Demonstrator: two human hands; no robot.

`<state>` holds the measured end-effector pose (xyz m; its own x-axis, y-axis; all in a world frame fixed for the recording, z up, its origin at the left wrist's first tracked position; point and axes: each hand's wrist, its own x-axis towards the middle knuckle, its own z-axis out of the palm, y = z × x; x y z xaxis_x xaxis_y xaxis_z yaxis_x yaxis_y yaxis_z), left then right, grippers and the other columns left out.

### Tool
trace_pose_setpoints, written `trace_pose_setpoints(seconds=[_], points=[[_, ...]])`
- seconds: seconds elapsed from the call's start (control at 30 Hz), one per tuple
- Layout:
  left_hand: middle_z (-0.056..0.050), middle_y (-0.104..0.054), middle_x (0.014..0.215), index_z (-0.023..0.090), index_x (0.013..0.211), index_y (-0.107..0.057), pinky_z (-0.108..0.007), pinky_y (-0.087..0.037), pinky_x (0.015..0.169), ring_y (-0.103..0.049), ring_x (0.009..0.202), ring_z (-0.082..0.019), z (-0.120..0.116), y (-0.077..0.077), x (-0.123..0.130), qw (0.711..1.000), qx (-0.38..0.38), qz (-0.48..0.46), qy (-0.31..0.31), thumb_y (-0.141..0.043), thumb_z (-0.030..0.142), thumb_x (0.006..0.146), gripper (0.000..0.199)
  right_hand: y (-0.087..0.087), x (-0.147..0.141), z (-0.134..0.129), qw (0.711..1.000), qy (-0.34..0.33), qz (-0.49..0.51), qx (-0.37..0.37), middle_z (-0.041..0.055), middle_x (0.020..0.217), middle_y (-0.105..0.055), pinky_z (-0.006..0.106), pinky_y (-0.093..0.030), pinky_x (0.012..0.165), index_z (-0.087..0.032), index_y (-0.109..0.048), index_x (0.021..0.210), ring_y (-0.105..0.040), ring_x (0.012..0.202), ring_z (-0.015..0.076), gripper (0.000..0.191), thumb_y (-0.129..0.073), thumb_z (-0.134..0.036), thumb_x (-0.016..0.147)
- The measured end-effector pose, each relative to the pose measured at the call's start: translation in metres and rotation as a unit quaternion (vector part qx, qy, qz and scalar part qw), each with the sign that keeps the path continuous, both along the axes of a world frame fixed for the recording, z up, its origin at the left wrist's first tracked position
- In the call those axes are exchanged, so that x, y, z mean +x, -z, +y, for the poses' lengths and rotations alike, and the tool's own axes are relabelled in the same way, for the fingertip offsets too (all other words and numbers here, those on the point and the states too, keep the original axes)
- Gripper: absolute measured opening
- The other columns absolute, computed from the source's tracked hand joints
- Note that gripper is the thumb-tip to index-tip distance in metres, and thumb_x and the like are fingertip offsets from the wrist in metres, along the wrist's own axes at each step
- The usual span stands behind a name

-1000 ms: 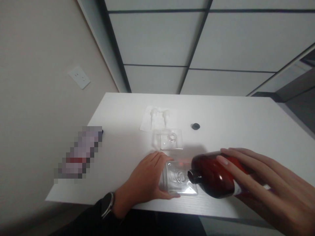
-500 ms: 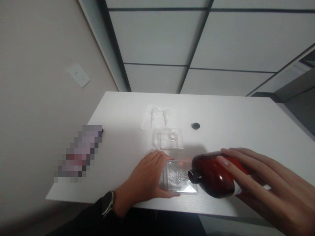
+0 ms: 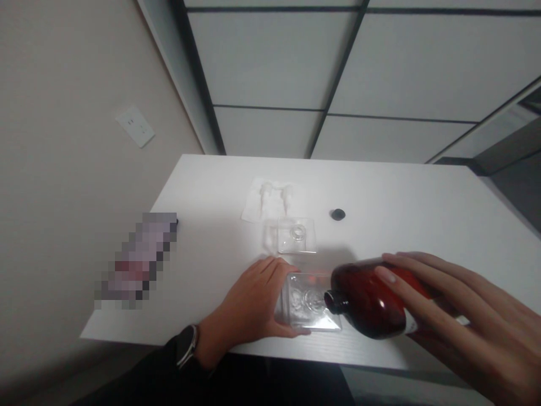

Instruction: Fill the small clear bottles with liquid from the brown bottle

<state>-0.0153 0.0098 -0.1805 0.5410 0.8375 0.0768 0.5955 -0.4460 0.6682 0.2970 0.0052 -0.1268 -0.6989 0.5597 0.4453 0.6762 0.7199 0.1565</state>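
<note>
Left hand (image 3: 249,301): closed around clear square bottle (image 3: 306,310), lying on white table (image 3: 401,192)
Right hand (image 3: 469,310): gripping tilted amber bottle (image 3: 367,301), black neck (image 3: 336,301) over the clear one

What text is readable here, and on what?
Nothing is legible. The label strip on the brown bottle is too small and blurred to read; the pixelated item is blocked out; the wristwatch shows no readable face; the clear square bottle shows no text.
</note>
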Motion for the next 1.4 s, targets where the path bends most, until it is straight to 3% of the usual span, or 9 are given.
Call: trace_pose_setpoints(seconds=[0.77,1.2,1.4], points=[[-0.009,-0.070,0.113,0.019,0.119,-0.058,-0.049,-0.057,0.090,-0.066,0.100,-0.031,-0.0008,0.0020,-0.0009,1.000,0.001,-0.002,0.000,-0.100,0.048,0.063,0.076,0.0047,0.0045,-0.0018,1.000,0.005,0.017,-0.015,0.0172,0.141,-0.069,0.055,-0.059,0.096,-0.027,-0.038,0.165,-0.069,0.123,0.0381,0.067,-0.053,-0.008,0.103],[-0.011,-0.070,0.114,0.018,0.120,-0.058,-0.049,-0.057,0.091,-0.066,0.101,-0.032,-0.0007,0.0025,-0.0011,1.000,-0.001,0.002,-0.001,-0.099,0.051,0.064,0.077,-0.0015,0.0003,0.0008,1.000,-0.012,0.000,0.000,0.0228,0.132,-0.071,0.059,-0.061,0.086,-0.022,-0.031,0.168,-0.071,0.115,0.0436,0.064,-0.049,-0.017,0.106],[-0.009,-0.070,0.112,0.019,0.118,-0.059,-0.049,-0.056,0.090,-0.066,0.099,-0.032,-0.0010,0.0039,-0.0009,1.000,0.005,-0.001,0.002,-0.097,0.054,0.066,0.073,0.0011,0.0040,-0.0007,1.000,0.002,0.015,-0.010,0.0172,0.141,-0.069,0.058,-0.060,0.093,-0.029,-0.034,0.167,-0.070,0.121,0.0412,0.068,-0.051,-0.010,0.104]])
